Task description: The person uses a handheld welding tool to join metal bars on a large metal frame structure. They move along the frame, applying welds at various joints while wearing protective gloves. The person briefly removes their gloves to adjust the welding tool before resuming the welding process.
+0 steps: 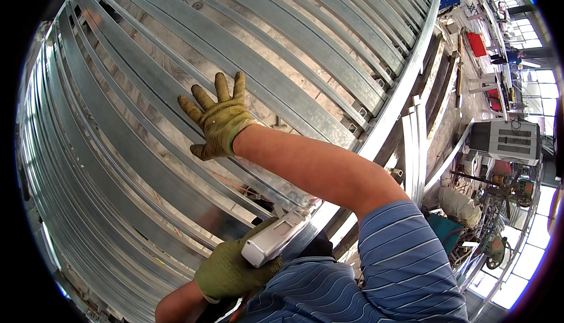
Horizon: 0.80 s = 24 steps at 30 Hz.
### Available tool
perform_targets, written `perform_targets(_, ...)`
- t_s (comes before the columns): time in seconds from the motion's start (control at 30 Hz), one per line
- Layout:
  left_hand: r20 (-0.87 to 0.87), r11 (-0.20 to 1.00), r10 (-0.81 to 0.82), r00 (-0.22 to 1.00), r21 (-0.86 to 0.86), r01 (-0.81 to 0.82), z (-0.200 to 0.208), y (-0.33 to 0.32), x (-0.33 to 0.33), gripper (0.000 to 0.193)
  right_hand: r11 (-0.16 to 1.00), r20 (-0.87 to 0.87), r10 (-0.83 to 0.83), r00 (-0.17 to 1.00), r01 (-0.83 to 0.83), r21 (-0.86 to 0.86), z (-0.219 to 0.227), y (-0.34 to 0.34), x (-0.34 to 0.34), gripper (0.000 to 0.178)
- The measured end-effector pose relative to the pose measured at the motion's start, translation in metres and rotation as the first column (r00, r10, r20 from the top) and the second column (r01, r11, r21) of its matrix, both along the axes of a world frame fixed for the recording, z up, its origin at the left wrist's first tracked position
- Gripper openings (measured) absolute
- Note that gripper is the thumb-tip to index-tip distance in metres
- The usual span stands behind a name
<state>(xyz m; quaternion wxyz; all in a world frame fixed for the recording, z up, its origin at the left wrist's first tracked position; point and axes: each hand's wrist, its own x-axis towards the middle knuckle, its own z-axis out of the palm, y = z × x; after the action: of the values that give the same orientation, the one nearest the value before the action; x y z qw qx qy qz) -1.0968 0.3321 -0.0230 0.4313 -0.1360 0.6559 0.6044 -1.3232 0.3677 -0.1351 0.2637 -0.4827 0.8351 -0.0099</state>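
A: where's that pale boxy tool [275,243]?
B: bottom middle, left hand [235,273] gripping it, fingers mostly hidden. any lettering's too small to read tbh
A: and the right hand [220,118]?
B: fingers splayed wide over those grey metal strips [305,111], can't tell if touching

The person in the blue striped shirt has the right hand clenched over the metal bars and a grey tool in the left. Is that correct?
Not quite: the head view shows the right hand open, its fingers spread, not clenched. It is over the metal bars, and the left hand holds the grey tool.
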Motion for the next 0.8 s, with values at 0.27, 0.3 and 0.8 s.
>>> perform_targets(0.27, -0.153, 0.989, -0.117, 0.981, -0.108, 0.101, 0.001, 0.003, 0.001, 0.080, 1.000, 0.004, 0.001, 1.000, -0.001, -0.004, -0.001, 0.000, -0.001, 0.108)
perform_targets(0.3, -0.105, 0.992, -0.094, 0.990, -0.099, 0.084, 0.004, 0.004, 0.000, 0.078, 1.000, 0.005, 0.000, 1.000, 0.000, -0.006, -0.001, 0.001, -0.001, 0.108)
perform_targets(0.8, -0.194, 0.888, -0.395, 0.898, -0.329, 0.320, 0.024, 0.026, 0.010, 0.108, 1.000, 0.030, -0.011, 0.999, 0.012, -0.020, 0.001, 0.001, -0.002, 0.106)
